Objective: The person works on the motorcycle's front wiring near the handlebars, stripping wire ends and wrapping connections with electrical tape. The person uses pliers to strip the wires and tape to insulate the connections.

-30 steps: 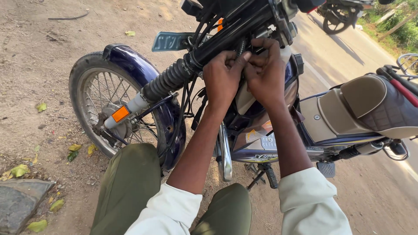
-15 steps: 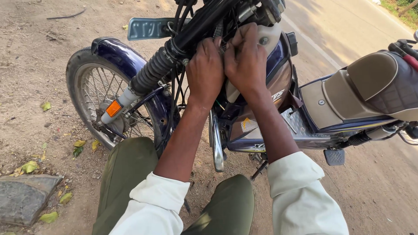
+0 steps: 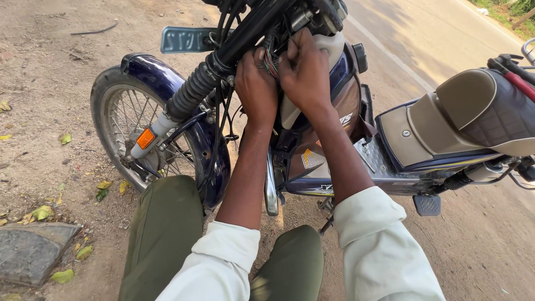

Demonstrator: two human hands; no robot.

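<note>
Blue motorcycle (image 3: 345,106) stands on dirt ground (image 3: 50,83), front wheel (image 3: 134,134) to the left, brown seat (image 3: 446,117) to the right. Both hands up at the steering head beside the tank. Left hand (image 3: 256,86) and right hand (image 3: 305,72) side by side, fingers curled into a bundle of coloured wires (image 3: 271,62); grip probably pinching the wires, fingertips hidden. Orange reflector (image 3: 146,138) on the fork.

Dusty brown dirt ground (image 3: 50,72) spreads out on the left, scattered yellow-green fallen leaves (image 3: 42,212) across it. A flat grey stone slab (image 3: 30,251) sits low left. A thin dark twig (image 3: 95,30) lies up top; a sunlit paved road (image 3: 446,39) runs right.
</note>
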